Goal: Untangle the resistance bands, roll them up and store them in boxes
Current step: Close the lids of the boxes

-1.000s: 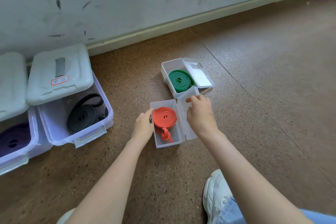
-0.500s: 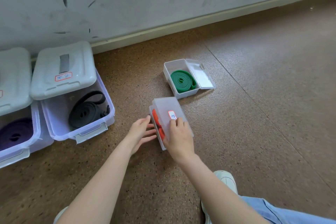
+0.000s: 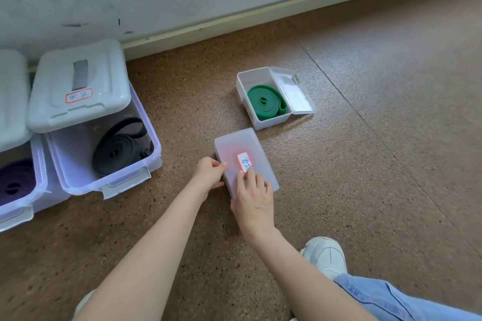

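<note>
A small translucent box (image 3: 240, 146) lies on the floor with its lid down; a red glow of the rolled band shows through, and a red-edged label sits on top. My left hand (image 3: 208, 173) grips the box's left edge, thumb on the lid. My right hand (image 3: 251, 195) presses straight fingers on the lid near the label. Behind it stands a second small box (image 3: 243, 81), lid open, holding a rolled green band (image 3: 266, 101).
Two large clear bins (image 3: 104, 180) stand at the left by the wall, their white lids (image 3: 78, 86) slid back. One holds a rolled black band (image 3: 117, 148), the other a purple band (image 3: 15, 180). My white shoe (image 3: 326, 255) and jeans leg are at lower right.
The red band's box was open one second ago. My right hand swung its lid over and now presses it flat; my left hand moved onto the box's left edge.
</note>
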A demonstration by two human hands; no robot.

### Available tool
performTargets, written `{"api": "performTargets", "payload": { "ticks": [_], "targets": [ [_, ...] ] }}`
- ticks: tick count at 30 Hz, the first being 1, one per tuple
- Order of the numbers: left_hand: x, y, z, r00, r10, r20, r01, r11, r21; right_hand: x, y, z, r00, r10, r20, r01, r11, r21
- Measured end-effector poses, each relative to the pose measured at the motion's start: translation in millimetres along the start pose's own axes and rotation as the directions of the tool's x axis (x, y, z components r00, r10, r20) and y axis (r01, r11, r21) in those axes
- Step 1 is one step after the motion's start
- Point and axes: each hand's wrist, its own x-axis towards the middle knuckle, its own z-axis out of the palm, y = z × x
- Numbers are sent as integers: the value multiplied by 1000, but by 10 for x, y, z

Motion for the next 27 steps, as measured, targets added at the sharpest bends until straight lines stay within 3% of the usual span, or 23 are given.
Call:
{"api": "performTargets", "payload": {
  "ticks": [2, 4, 7, 9, 11, 16, 21, 24, 26, 27],
  "targets": [
    [-1, 2, 14, 1000, 4, -24, -3, 999, 44, -16, 23, -19, 999, -14, 46, 15, 1000, -21],
    [-61, -21, 28, 1000, -16, -6, 16, 1000, -18, 21, 111, -28, 979, -62, 193, 49, 997, 67],
    [-223, -57, 18, 996, -79, 44, 86, 980, -179, 84, 388, -76, 959, 43, 281, -132, 943, 304],
    [-316, -123, 3, 985, -116, 125, 141, 968, -210, 97, 574, -99, 906, 207, 368, -370, 810, 455],
    [-379, -212, 22, 976, -118, 186, 153, 970, -190, 89, 646, -55, 837, 230, 496, -521, 610, 597],
    [-173, -147, -14, 999, 53, 2, -52, 980, -192, 399, 382, -15, 898, 158, 410, -424, 556, 715],
    [360, 272, -242, 983, 130, -130, -133, 991, -13, 1188, 81, 35, 897, 157, 412, -430, 516, 740],
    [599, 506, -306, 970, 171, -173, -160, 984, 78, 1526, 22, 66, 884, 142, 446, -460, 435, 774],
    [631, 608, -302, 939, 249, -236, -192, 951, 241, 1609, 82, 97, 866, 141, 479, -496, 366, 788],
    [613, 641, -295, 906, 320, -276, -217, 913, 346, 1615, 159, 115, 848, 197, 493, -530, 279, 801]
  ]
}}
